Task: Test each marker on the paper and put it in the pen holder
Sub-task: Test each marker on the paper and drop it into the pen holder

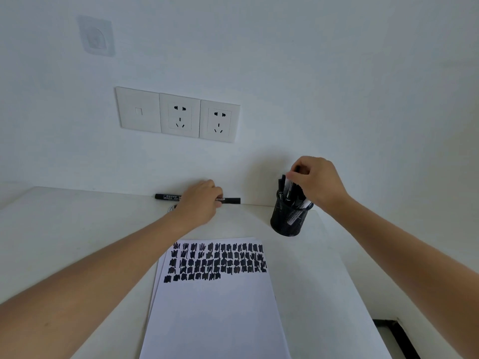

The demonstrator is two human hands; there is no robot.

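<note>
A white sheet of paper (215, 307) lies on the table in front of me, its upper part covered with rows of black scribbles. At the back, along the wall, black markers lie end to end; one (167, 196) sticks out left of my left hand (199, 203), another (230, 200) pokes out on its right, and my fingers curl over that one. A black mesh pen holder (289, 218) stands at the back right with several markers in it. My right hand (316, 182) is above the holder and pinches a black marker (291, 189) that stands in it.
The white table (64, 242) meets a white wall with a row of sockets (178, 115). The table's right edge runs down past the holder, with a dark gap (394, 335) at the lower right.
</note>
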